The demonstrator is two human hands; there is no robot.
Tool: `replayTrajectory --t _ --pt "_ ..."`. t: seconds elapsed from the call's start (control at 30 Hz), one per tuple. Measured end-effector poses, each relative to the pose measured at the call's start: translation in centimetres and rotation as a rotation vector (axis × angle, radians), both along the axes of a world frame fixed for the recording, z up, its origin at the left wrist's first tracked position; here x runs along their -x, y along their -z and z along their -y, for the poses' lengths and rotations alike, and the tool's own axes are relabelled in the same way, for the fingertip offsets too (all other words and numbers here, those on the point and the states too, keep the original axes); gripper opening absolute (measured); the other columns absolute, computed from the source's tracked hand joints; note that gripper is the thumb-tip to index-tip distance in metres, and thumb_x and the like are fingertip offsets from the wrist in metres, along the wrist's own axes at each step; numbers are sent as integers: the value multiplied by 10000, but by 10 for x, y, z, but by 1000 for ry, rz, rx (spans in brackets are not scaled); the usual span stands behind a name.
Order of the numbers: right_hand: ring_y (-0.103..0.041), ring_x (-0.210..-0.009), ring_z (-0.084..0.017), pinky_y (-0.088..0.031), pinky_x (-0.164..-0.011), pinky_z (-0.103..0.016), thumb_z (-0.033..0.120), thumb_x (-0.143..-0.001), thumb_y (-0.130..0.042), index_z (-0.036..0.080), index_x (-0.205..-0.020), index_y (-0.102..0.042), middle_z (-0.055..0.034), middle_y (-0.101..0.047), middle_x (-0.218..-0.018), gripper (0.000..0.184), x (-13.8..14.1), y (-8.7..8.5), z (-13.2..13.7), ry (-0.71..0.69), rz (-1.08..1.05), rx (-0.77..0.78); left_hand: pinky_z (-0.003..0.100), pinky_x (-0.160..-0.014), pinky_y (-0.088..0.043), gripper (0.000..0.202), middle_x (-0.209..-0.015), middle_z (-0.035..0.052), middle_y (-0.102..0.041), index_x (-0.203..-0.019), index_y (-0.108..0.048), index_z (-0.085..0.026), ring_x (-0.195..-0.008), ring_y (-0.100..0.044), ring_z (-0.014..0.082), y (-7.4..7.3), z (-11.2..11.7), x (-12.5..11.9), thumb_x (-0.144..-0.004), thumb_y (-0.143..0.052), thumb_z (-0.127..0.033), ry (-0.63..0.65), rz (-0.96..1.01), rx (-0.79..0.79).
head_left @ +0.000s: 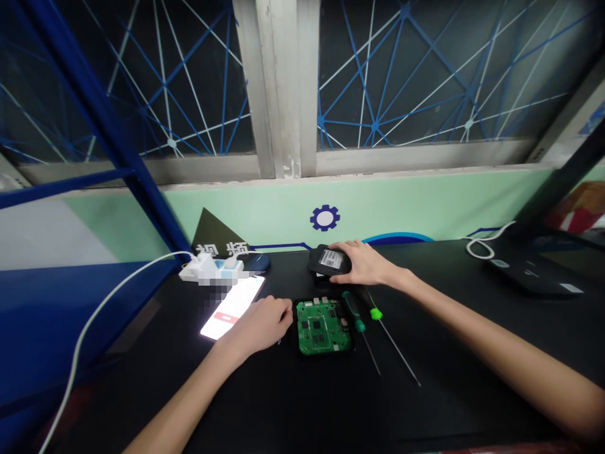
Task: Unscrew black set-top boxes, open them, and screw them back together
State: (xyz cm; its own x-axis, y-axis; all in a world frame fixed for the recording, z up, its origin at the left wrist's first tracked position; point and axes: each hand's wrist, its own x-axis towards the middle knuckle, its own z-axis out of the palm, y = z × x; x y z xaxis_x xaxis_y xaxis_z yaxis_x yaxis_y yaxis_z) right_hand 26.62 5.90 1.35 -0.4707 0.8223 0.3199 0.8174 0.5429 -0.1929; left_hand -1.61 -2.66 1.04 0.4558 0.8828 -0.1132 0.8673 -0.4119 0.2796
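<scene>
A green circuit board (324,328) lies in a dark square casing on the black table. My left hand (269,321) rests beside its left edge, fingers curled closed; whatever they may hold is hidden. Behind the board, my right hand (362,261) grips a black plastic cover (326,260) with a white label. The thumb is at its near edge, and another dark piece shows just beneath it. Two screwdrivers lie to the right of the board, one with a dark green handle (352,309), the other with a bright green collar (375,313).
Left of my left hand lies a phone (234,309) with a lit screen. Behind it are a white power strip (212,270) with plugs and a dark blue rounded object (259,262). A flat black device (532,274) and white cable (482,247) sit far right.
</scene>
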Motion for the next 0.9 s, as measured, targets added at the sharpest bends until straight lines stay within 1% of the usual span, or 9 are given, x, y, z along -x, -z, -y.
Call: replayTrajectory --t 0.1,0.2,0.33,0.47,0.53,0.6,0.73,0.83,0.9 --pt "-584 -1025 -348 -487 -845 -475 547 -700 -768 194 -1280 -537 -150 -667 -1108 717 1 -2 2 -3 -52 6 297 -533 -297 304 -664 31 -590 -712 -504 -220 -673 -614 222 1 0 0 -975 -377 -303 5 1 -2" --pt "-581 -995 -332 -493 -833 -467 530 -706 -771 205 -1229 -527 -132 -665 -1072 663 1 -1 8 4 -112 -1 295 -530 -301 314 -667 32 -596 -713 -519 -218 -653 -610 211 1 0 1 -977 -377 -311 0 8 7" --pt "-573 -1004 -317 -487 -843 -465 492 -696 -783 232 -1177 -518 -111 -642 -1113 607 -2 -1 18 -29 -195 -4 295 -522 -293 319 -673 28 -600 -718 -533 -215 -617 -595 194 2 0 3 -977 -374 -313 -7 14 9" --pt "-566 -1046 -307 -476 -876 -458 404 -651 -818 261 -1171 -507 -91 -604 -1161 623 -6 -1 37 -95 -286 39 296 -546 -304 286 -674 24 -601 -719 -528 -219 -682 -621 211 5 -2 6 -961 -398 -301 18 41 16" --pt "-571 -1042 -300 -475 -880 -452 367 -635 -825 260 -1147 -512 -88 -593 -1165 609 -6 0 51 -142 -304 86 295 -553 -314 278 -688 28 -608 -728 -533 -222 -734 -632 222 6 -3 8 -957 -399 -304 23 66 38" --pt "-573 -1060 -299 -472 -896 -450 343 -620 -834 259 -1135 -504 -92 -578 -1209 618 -4 3 65 -195 -335 134 293 -549 -318 276 -702 29 -612 -729 -530 -224 -753 -635 224 7 -3 10 -955 -394 -306 22 86 54" --pt "-542 -1154 -309 -451 -957 -455 336 -611 -846 262 -1128 -490 -104 -546 -1304 632 6 8 86 -293 -303 223 294 -528 -301 276 -672 10 -585 -701 -488 -221 -654 -605 193 7 -5 10 -949 -394 -298 26 83 57" --pt "-530 -1187 -312 -459 -955 -441 363 -588 -864 253 -1068 -505 -116 -529 -1337 609 14 10 93 -320 -268 253 289 -532 -306 266 -662 -6 -571 -698 -483 -220 -607 -580 170 7 -6 9 -942 -407 -292 41 95 78" --pt "-521 -1213 -315 -461 -961 -436 373 -583 -870 247 -1021 -513 -120 -529 -1344 578 17 12 95 -324 -248 262 280 -547 -319 267 -653 -16 -561 -696 -480 -221 -610 -573 163 7 -7 9 -943 -410 -294 62 113 104"
